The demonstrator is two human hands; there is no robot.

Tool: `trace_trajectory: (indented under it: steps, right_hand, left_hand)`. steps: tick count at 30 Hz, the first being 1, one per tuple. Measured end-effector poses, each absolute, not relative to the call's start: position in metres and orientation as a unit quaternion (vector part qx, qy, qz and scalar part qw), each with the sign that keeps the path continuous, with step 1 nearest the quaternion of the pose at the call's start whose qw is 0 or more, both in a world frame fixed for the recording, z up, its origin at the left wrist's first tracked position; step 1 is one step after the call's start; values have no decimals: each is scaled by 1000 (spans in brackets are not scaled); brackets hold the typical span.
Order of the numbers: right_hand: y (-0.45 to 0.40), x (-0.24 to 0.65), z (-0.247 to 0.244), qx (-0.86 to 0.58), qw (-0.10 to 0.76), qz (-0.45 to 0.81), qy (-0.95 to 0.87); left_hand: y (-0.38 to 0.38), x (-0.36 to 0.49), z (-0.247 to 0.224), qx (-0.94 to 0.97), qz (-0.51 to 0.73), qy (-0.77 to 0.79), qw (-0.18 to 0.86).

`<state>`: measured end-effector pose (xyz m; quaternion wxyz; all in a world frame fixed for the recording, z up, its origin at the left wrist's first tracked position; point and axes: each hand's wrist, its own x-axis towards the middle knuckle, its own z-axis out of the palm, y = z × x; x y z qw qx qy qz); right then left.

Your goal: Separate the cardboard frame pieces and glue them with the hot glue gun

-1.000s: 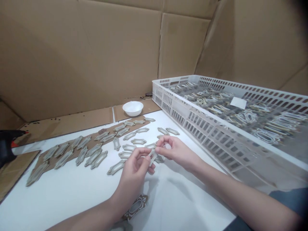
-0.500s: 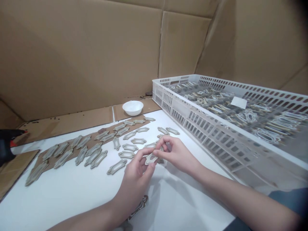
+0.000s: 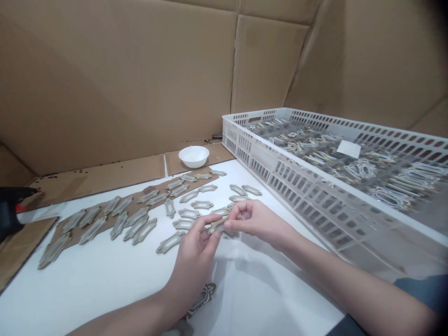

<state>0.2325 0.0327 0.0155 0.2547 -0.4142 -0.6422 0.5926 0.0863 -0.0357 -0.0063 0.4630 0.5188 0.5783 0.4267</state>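
Note:
Between both hands is a small pale frame-shaped piece point(image 3: 217, 227), held just above the white table. My left hand point(image 3: 200, 245) pinches its near left end between thumb and fingers. The fingertips of my right hand point(image 3: 250, 220) are closed on its right end, partly covering it. Similar oblong frame pieces point(image 3: 170, 242) with open middles lie spread to the left and beyond the hands. A dark ornate piece with pale scrollwork point(image 3: 202, 299) lies under my left forearm, partly hidden.
A white plastic crate point(image 3: 290, 175) at the right holds many sorted pieces and a white card point(image 3: 349, 149). At the back stands a white bowl point(image 3: 193, 157). A black tool with red parts point(image 3: 10, 212) is at the left edge. Cardboard walls point(image 3: 115, 79) surround the table.
The held piece has tilted from showing its open face to a flatter, more edge-on angle. Both hands stay on it, with small shifts of the fingers.

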Motion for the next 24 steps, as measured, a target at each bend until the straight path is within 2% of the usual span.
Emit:
trace_trajectory:
  steps: [15,24]
  right_hand:
    - [21,225,13,-464,300,466,-691]
    - [20,227,4,-452,344,331,-753]
  left_hand:
    - [-39,87,-1,519,438,564,470]
    - [-38,87,-2,504,458,563,469]
